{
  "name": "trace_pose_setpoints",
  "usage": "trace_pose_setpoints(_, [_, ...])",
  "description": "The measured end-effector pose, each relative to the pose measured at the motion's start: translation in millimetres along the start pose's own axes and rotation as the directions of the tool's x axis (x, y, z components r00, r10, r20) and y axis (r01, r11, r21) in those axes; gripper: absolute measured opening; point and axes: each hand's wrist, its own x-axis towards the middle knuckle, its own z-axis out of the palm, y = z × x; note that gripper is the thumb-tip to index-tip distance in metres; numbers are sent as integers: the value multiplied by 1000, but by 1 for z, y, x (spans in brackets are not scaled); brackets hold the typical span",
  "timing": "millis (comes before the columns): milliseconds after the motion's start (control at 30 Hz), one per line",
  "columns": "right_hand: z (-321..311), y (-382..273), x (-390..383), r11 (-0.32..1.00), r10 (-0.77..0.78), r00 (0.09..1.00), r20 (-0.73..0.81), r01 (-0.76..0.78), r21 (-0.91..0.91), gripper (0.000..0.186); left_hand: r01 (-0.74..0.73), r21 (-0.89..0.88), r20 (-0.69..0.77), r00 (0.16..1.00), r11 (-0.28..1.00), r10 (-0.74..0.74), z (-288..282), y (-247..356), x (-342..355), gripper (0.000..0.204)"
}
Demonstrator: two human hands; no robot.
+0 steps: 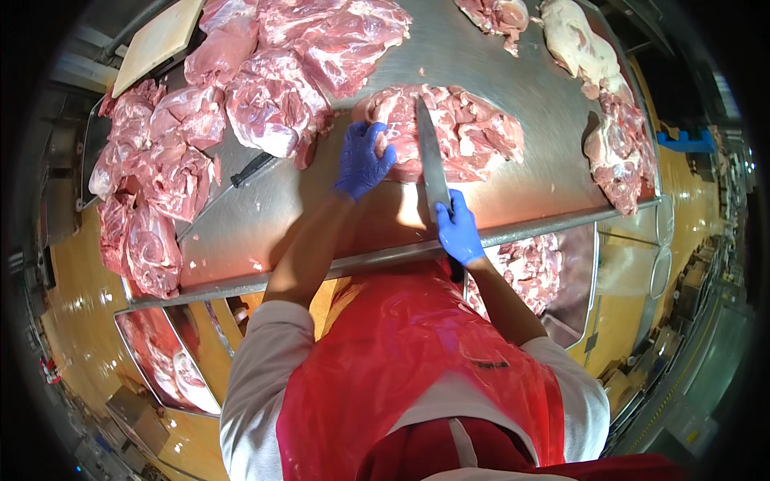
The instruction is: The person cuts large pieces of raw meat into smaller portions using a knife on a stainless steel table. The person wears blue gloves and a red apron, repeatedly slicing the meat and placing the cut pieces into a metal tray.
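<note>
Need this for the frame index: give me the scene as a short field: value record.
left grip: blue-gloved, at left end of the meat slab, thumb spread from fingers
right grip: blue-gloved, closed around the near end of the knife, handle hidden
blade: over the meat slab, pointing away from the wearer; cut depth unclear
surface: metal table
left side: meat pile, black-handled tool
right side: more meat pieces
clothing: red apron

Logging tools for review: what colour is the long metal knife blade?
The long metal knife blade is silvery grey, best seen in the head view.
</note>
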Motion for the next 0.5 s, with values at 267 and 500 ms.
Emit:
trace_pose_setpoints(267, [19, -41, 17, 986, -74, 996, -38, 68, -153, 65, -120, -189, 22, 992, 975, 126, 19, -29, -17, 27])
trace_pose_setpoints(500, [58, -76, 95, 874, -1, 999, 53, 27, -485, 79, -5, -193, -122, 992, 981, -19, 31, -32, -43, 27])
